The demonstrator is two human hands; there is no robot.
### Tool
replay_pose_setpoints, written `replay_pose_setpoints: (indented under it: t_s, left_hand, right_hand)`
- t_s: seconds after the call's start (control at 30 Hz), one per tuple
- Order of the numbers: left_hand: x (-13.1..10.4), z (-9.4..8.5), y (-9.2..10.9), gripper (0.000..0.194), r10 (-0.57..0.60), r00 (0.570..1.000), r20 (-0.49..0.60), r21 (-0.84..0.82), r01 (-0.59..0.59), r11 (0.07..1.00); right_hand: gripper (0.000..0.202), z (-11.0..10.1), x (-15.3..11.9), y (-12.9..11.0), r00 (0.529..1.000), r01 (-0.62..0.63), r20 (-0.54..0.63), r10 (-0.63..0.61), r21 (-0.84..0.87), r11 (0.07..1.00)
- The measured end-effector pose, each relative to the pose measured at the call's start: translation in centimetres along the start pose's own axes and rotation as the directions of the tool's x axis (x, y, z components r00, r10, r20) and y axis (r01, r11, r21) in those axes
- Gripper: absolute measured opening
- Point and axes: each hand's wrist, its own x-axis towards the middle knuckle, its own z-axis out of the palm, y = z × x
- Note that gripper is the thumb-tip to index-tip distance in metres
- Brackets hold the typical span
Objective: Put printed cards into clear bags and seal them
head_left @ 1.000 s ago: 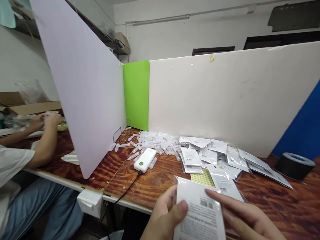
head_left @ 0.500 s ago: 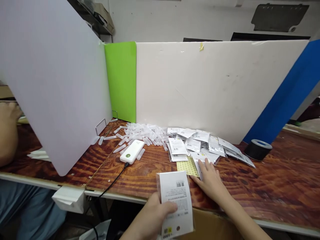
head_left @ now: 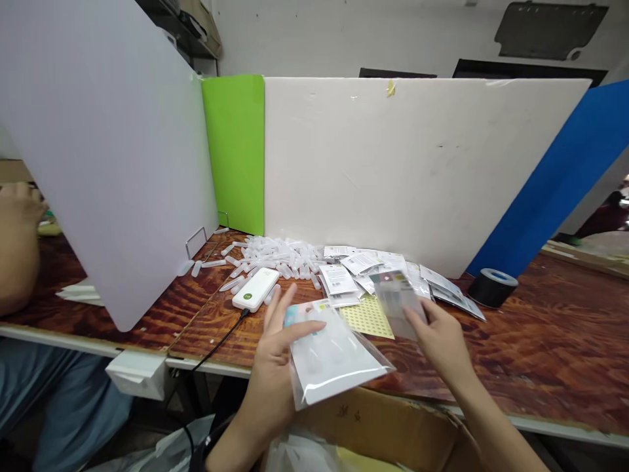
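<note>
Above the table's front edge, my left hand (head_left: 272, 360) grips a clear plastic packet (head_left: 339, 360) with a white card in it; its thumb lies across the top and some fingers stick up. A bit of blue print shows at the packet's upper left corner. My right hand (head_left: 439, 337) pinches a second packet (head_left: 393, 298), greyish and smeared by motion, over the table near the pile. Behind it lies a pile of similar white packets (head_left: 361, 262) with printed backs. A yellow dotted sticker sheet (head_left: 367, 318) lies flat between the two hands.
Small translucent plastic tubes (head_left: 280, 255) are heaped beside a white power bank (head_left: 256, 290) with a black cable. A roll of black tape (head_left: 493, 287) stands at right. Upright panels (head_left: 393, 157) wall the table. An open cardboard box (head_left: 393, 419) sits below its edge. A person's arm (head_left: 17, 249) shows at left.
The left hand's packet has turned from its printed barcode side to a plainer side, and that hand has moved up. My right hand has lifted a packet off the pile.
</note>
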Motion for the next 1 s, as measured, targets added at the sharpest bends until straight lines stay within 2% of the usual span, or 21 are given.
replay_pose_setpoints:
  t_s: [0.07,0.1,0.13,0.17,0.2,0.23,0.3,0.33,0.37,0.43,0.47,0.5,0.57,0.6,0.67,0.77,0.83,0.9,1.0]
  left_hand:
    - [0.3,-0.1,-0.3,0.012,0.11,0.994,-0.005,0.109,-0.108,0.988]
    - [0.4,0.0,-0.4,0.012,0.15,0.989,0.013,0.152,-0.151,0.977]
    - [0.5,0.0,-0.6,0.013,0.197,0.98,0.038,0.188,-0.2,0.961]
    - [0.5,0.2,-0.7,0.014,0.251,0.965,0.07,0.221,-0.261,0.94]
    - [0.5,0.3,-0.8,0.017,0.309,0.945,0.111,0.253,-0.327,0.91]
    - [0.4,0.5,-0.8,0.02,0.364,0.918,0.156,0.277,-0.395,0.876]
    - [0.2,0.9,-0.6,0.026,0.411,0.886,0.214,0.279,-0.459,0.844]
    - [0.2,1.1,-0.5,0.029,0.383,0.902,0.198,0.245,-0.423,0.872]
    - [0.2,1.3,-0.3,0.032,0.314,0.938,0.147,0.18,-0.338,0.924]
    - [0.3,1.7,0.0,0.04,0.067,0.998,0.003,-0.085,-0.067,0.994]
    - [0.5,1.9,0.2,0.045,-0.09,0.996,-0.022,-0.257,0.081,0.963]
    - [0.6,2.1,0.4,0.052,-0.221,0.975,0.002,-0.412,0.202,0.888]
    - [0.9,2.6,0.8,0.065,-0.351,0.926,0.139,-0.57,0.365,0.736]
    - [1.0,2.9,1.0,0.069,-0.359,0.912,0.196,-0.582,0.403,0.706]
    - [1.2,3.5,1.2,0.064,-0.345,0.908,0.238,-0.542,0.419,0.728]
    - [1.9,4.3,1.6,0.039,-0.41,0.888,0.209,-0.48,0.459,0.748]
    - [2.7,4.9,1.7,0.031,-0.462,0.869,0.178,-0.458,0.489,0.742]
    - [3.5,5.4,1.9,0.028,-0.458,0.874,0.166,-0.442,0.481,0.757]
    - [4.8,6.5,1.9,0.024,-0.374,0.915,0.152,-0.369,0.404,0.837]
  right_hand:
    - [0.05,-1.1,-1.1,-1.5,0.999,-0.045,0.025,0.04,0.273,0.961]
    - [0.051,-1.4,-1.7,-2.2,0.991,-0.128,0.102,0.088,0.489,0.863]
    - [0.051,-1.5,-2.5,-3.0,0.969,-0.232,0.224,0.107,0.66,0.715]
    - [0.049,-1.5,-3.2,-3.7,0.929,-0.345,0.359,0.088,0.755,0.558]
    - [0.045,-1.4,-4.0,-4.3,0.874,-0.445,0.486,0.021,0.783,0.434]
    - [0.042,-1.1,-4.6,-4.8,0.816,-0.518,0.576,-0.059,0.772,0.369]
    - [0.039,-0.6,-5.7,-5.5,0.731,-0.581,0.653,-0.197,0.748,0.322]
    - [0.039,-0.4,-6.0,-5.7,0.722,-0.58,0.653,-0.23,0.752,0.315]
    - [0.039,-0.2,-6.2,-5.8,0.73,-0.565,0.639,-0.242,0.764,0.312]
    - [0.039,0.0,-6.4,-5.8,0.777,-0.505,0.589,-0.224,0.795,0.337]
    - [0.039,0.1,-6.5,-5.8,0.795,-0.473,0.569,-0.209,0.798,0.373]
    - [0.04,0.2,-6.5,-5.7,0.81,-0.437,0.552,-0.199,0.794,0.423]
    - [0.043,0.4,-6.5,-5.6,0.844,-0.348,0.502,-0.186,0.778,0.523]
    - [0.044,0.6,-6.5,-5.6,0.863,-0.302,0.472,-0.18,0.769,0.563]
    - [0.044,0.9,-6.5,-5.5,0.892,-0.229,0.416,-0.176,0.751,0.619]
    - [0.042,1.4,-6.3,-5.3,0.893,-0.181,0.403,-0.198,0.727,0.662]
    - [0.04,1.4,-5.9,-5.0,0.889,-0.17,0.407,-0.21,0.72,0.673]
    - [0.038,1.3,-5.6,-4.8,0.897,-0.169,0.398,-0.194,0.714,0.679]
    - [0.038,0.8,-5.0,-4.8,0.923,-0.193,0.365,-0.125,0.716,0.67]
